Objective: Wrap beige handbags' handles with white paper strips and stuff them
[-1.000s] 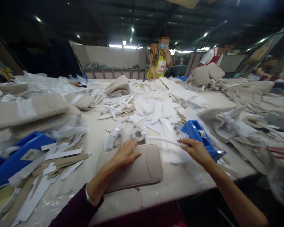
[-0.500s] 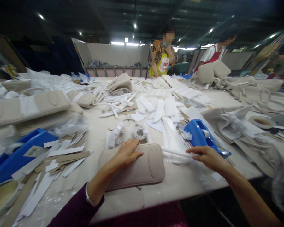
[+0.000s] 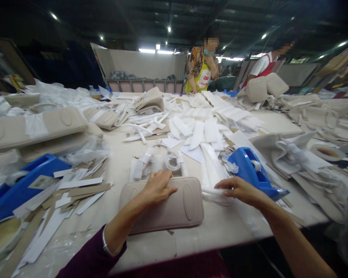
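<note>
A beige handbag (image 3: 174, 216) lies in front of me with a flat panel facing me; an oval seam marks its right part. My left hand (image 3: 159, 189) grips its top edge, thumb on the panel and fingers over the far side. Behind it are the bag's wrapped handles (image 3: 143, 164), covered in white wrapping. Just right of the bag, my right hand (image 3: 240, 190) is closed at the fingertips on a soft white padding strip (image 3: 209, 190). One end of the strip meets the bag's right edge, and the rest curves under my hand.
Blue tape dispensers stand at right (image 3: 249, 170) and left (image 3: 31, 179). Card strips (image 3: 84, 187) lie beside the left one. White padding pieces (image 3: 197, 133) are heaped mid-table. More beige bags (image 3: 34, 125) lie at left. Two co-workers (image 3: 203, 73) stand across the table.
My right hand has moved left toward the bag, and the padding strip, stretched straight before, now bends beneath it. My left hand keeps its hold on the bag.
</note>
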{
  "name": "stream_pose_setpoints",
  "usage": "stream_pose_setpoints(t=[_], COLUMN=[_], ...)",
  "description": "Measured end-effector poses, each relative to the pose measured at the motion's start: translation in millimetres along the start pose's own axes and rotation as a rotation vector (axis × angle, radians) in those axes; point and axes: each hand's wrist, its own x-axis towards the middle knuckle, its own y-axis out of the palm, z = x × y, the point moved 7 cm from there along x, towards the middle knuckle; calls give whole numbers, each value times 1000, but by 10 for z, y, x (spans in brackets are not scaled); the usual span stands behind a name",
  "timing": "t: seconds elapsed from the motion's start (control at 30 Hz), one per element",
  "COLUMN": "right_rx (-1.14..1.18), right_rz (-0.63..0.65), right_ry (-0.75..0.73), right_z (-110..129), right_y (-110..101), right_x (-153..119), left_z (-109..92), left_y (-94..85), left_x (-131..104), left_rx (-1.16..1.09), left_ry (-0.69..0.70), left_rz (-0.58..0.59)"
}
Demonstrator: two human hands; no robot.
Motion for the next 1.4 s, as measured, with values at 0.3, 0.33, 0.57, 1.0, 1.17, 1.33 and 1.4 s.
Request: stream_pose_setpoints(t=[0.3, 0.33, 0.57, 1.0, 1.17, 1.33, 1.4], right_rx=[-40, -29, 60, 683, 672, 450, 193], right_rz=[129, 130, -86, -172, -65, -121, -383], right_ry=[-319, -299, -249, -87, -143, -157, -238], right_z=[687, 612, 340, 401, 437, 475, 669], right_y=[479, 459, 335, 713, 674, 552, 414], right_x=[281, 261, 204, 352, 373, 351, 240], left_z=[-2, -2, 16, -45, 30, 216, 283], left_y=[18, 23, 44, -50, -65, 53, 109], left_x=[-62, -65, -42, -133, -165, -84, -31], left_rx=[115, 118, 133, 273, 284, 305, 321], left_ry=[16, 29, 53, 67, 90, -8, -72], left_rz=[-37, -46, -63, -152, -148, -199, -214])
